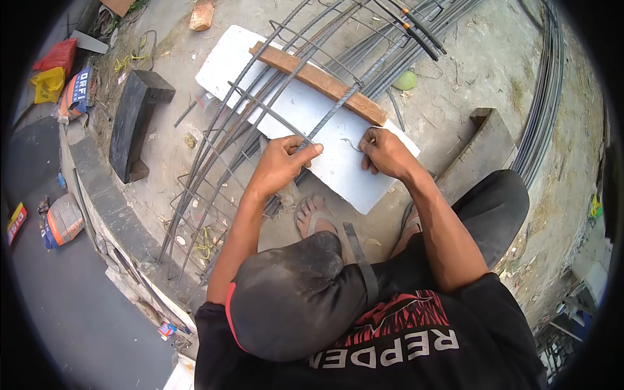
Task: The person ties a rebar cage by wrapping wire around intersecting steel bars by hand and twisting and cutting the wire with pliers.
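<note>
My left hand point(286, 162) is closed around a steel rebar point(328, 117) at the near side of a rebar cage point(227, 123), thumb pointing right. To its right, my right hand point(388, 153) is pinched over a white foam board point(354, 182). A short curved piece of thin wire point(351, 144) shows at its fingertips. The cage slants across the board, with its bars and square stirrups crossing a wooden batten point(318, 81). Beyond the batten, a black-handled tool with orange bands point(416, 32) rests on the bars.
Dark wooden blocks stand at left point(140, 123) and right point(478, 153). A bundle of long steel bars point(546, 97) curves along the right. A brick point(202, 15) lies at the far side. Bags point(64, 221) lie beyond the low kerb point(117, 201). My sandalled foot point(315, 214) is close to the board.
</note>
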Tool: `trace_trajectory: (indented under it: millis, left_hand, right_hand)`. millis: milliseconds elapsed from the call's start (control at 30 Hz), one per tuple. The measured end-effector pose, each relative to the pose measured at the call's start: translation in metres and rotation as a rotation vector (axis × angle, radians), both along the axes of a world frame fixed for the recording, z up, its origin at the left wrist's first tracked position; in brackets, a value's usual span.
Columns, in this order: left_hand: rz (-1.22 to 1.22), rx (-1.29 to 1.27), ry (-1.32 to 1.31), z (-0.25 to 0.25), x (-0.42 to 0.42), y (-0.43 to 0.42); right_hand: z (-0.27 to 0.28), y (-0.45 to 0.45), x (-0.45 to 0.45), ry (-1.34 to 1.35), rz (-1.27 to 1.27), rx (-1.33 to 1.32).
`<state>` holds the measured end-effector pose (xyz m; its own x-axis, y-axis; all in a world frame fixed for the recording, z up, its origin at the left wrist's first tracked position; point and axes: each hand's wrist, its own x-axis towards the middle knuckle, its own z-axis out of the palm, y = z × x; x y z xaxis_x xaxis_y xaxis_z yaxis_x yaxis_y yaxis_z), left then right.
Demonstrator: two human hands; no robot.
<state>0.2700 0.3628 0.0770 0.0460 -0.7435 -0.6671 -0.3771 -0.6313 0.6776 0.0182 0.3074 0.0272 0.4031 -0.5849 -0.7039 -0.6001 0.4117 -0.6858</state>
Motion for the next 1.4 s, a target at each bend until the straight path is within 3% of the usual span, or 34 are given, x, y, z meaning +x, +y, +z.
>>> trace_trajectory:
  millis: [267,500,567,667,733,833,900,967,1033,1067,1167,1400]
  left_hand:
    - [-0.029,0.107,0.111,-0.008,0.011,0.0]
    - [-0.026,0.104,-0.002,-0.001,0.003,0.0]
    - [-0.014,0.074,0.034,-0.009,0.004,0.007]
    - [-0.129,-0.092,-0.184,-0.02,0.005,0.014]
    - [-0.086,-0.223,-0.106,-0.012,0.001,0.015]
    - [-0.052,-0.154,-0.089,0.003,0.002,0.013]
    - [-0.036,-0.127,-0.083,0.012,-0.001,0.011]
    - [0.028,-0.079,-0.059,0.013,-0.002,0.011]
    - [-0.044,-0.129,-0.137,0.005,0.001,0.014]
    - [-0.024,-0.148,-0.141,0.005,-0.002,0.017]
    - [-0.009,-0.193,-0.154,0.007,-0.009,0.02]
    - [0.013,-0.244,-0.238,0.01,-0.023,0.029]
  right_hand:
    - [-0.002,-0.002,-0.006,-0.084,-0.026,0.049]
    - [0.004,0.002,-0.001,-0.024,-0.027,0.01]
    - [0.002,0.006,0.0,-0.004,-0.003,-0.044]
    - [0.0,0.014,0.003,0.029,0.043,-0.138]
    - [0.001,0.017,0.008,0.043,0.062,-0.181]
    - [0.007,0.03,0.015,0.041,0.013,-0.197]
    - [0.014,0.039,0.022,-0.103,-0.215,-0.118]
    - [0.018,0.046,0.03,-0.138,-0.269,-0.079]
    - [0.016,0.054,0.037,-0.152,-0.339,-0.07]
    - [0.016,0.058,0.045,-0.203,-0.385,-0.186]
    - [0.025,0.059,0.045,-0.116,-0.24,-0.171]
    - [0.0,0.059,0.063,-0.39,-0.471,-0.037]
